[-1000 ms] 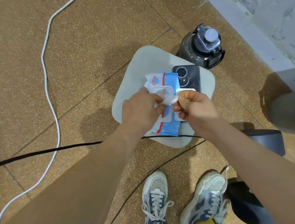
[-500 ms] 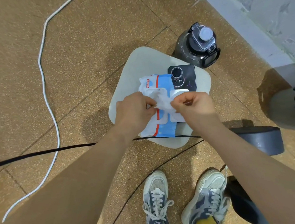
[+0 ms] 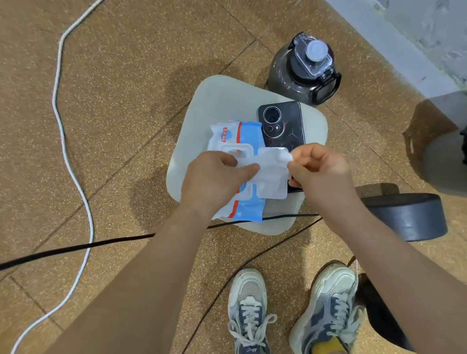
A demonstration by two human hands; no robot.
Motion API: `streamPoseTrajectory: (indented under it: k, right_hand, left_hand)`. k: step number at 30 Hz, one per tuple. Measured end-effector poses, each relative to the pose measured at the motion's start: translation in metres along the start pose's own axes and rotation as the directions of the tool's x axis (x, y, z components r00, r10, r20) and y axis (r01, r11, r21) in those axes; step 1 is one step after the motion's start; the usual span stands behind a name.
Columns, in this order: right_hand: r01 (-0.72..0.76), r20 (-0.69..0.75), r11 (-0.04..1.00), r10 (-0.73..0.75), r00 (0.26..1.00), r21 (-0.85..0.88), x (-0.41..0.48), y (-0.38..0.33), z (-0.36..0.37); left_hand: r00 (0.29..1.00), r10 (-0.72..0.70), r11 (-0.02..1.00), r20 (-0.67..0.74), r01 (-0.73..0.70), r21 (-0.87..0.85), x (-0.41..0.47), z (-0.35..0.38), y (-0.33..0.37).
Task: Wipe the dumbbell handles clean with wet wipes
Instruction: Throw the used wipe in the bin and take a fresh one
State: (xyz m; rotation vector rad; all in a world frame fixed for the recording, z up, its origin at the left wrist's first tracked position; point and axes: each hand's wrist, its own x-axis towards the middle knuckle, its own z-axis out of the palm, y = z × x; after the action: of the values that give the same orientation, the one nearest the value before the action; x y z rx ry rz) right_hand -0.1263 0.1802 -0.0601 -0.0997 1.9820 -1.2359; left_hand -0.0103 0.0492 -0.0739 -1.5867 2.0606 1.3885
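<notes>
wipes pack (image 3: pixel 247 132): lies on the grey stool (image 3: pixel 220 99), white flap (image 3: pixel 272 173) open.
left hand (image 3: pixel 213 181): over the stool's middle, pinches the wipes pack at its opening.
right hand (image 3: pixel 321 170): pinches the white flap's corner.
phone (image 3: pixel 281 125): on the stool, beside the pack.
bottle (image 3: pixel 302 71): just beyond the stool.

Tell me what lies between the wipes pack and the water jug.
A black phone, camera side up, on the pale stool, between wipes pack and water jug; the head view shows it.
</notes>
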Motion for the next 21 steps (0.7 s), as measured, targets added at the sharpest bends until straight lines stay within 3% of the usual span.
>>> streamPoseTrajectory:
  k: [3,9,12,18,21]
  right_hand:
    - [-0.035,0.008,0.995,0.034,0.999,0.096,-0.004,-0.001,-0.003]
    - [-0.144,-0.112,0.881,0.215,0.97,0.45,-0.013,0.004,-0.028]
    - [-0.161,-0.124,0.845,0.257,0.959,0.51,-0.023,0.002,-0.035]
    - [-0.163,-0.129,0.837,0.267,0.955,0.522,-0.025,-0.007,-0.034]
    - [-0.22,-0.096,0.814,0.319,0.943,0.537,-0.024,-0.013,-0.041]
  left_hand:
    - [0.993,0.011,0.998,-0.116,-0.004,0.06,0.0,0.007,0.001]
    - [0.967,-0.032,0.994,-0.254,0.004,-0.109,0.001,0.006,-0.01]
    - [0.97,0.011,0.999,-0.243,-0.023,-0.049,-0.002,0.008,-0.009]
    - [0.962,-0.054,0.975,-0.269,-0.008,-0.222,-0.003,0.01,-0.01]
    - [0.97,0.111,0.985,-0.217,-0.136,-0.108,-0.008,0.012,-0.013]
